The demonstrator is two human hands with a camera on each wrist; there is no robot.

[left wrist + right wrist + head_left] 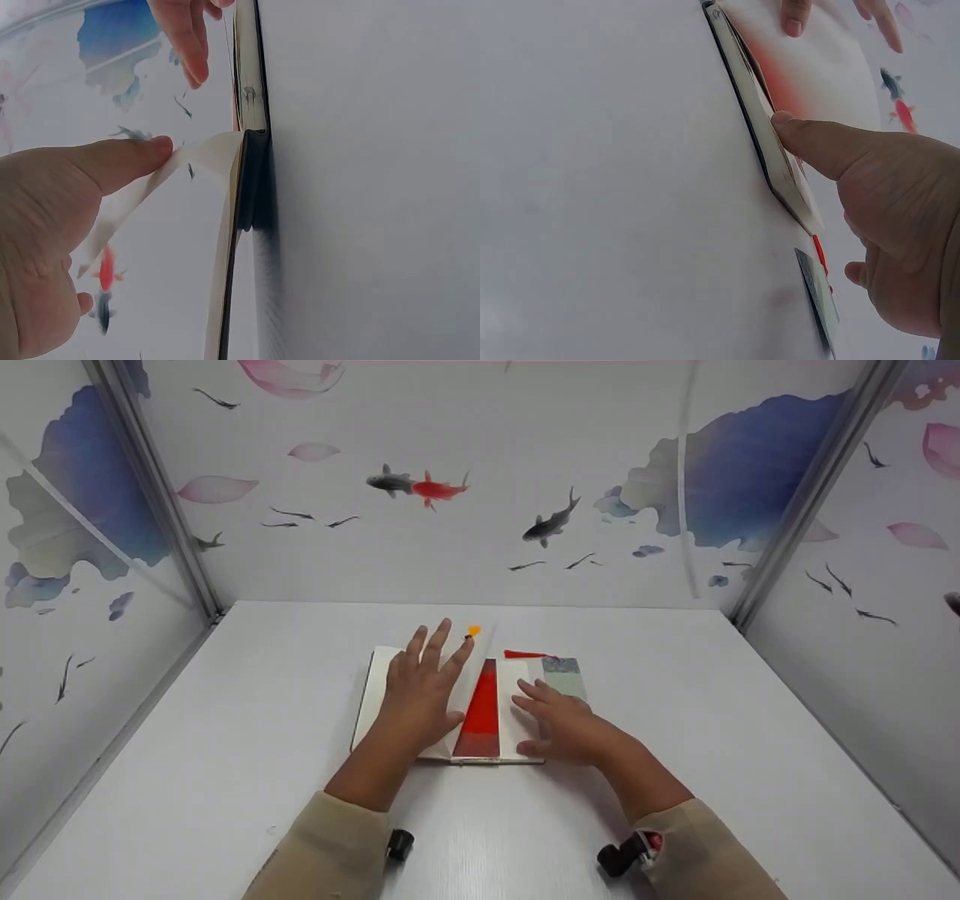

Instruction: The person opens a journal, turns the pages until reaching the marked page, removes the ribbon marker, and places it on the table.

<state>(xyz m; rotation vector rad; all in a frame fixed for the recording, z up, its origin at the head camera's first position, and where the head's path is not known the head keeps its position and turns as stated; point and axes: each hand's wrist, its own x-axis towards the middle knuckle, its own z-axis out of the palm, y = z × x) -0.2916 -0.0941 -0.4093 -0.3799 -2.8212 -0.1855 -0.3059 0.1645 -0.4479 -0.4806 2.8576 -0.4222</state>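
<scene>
A notebook (371,690) lies spread on the white table, with a leaf (214,154) standing up from its middle. My left hand (424,697) is over the left side, fingers straight and spread; its thumb touches the raised leaf. Between that leaf and the right-hand page lies a long red bookmark (484,709), partly covered by the leaf. My right hand (566,720) is at the right-hand page, fingers loosely bent, with the thumb resting at the page edge (769,142). Nothing is gripped in it.
Just right of the notebook, a grey-green card (564,679) lies partly behind the right hand, near a red tassel (525,654). A small orange mark (473,630) shows by the left fingertips. Printed panels (480,547) enclose the table (262,697) at the back and sides.
</scene>
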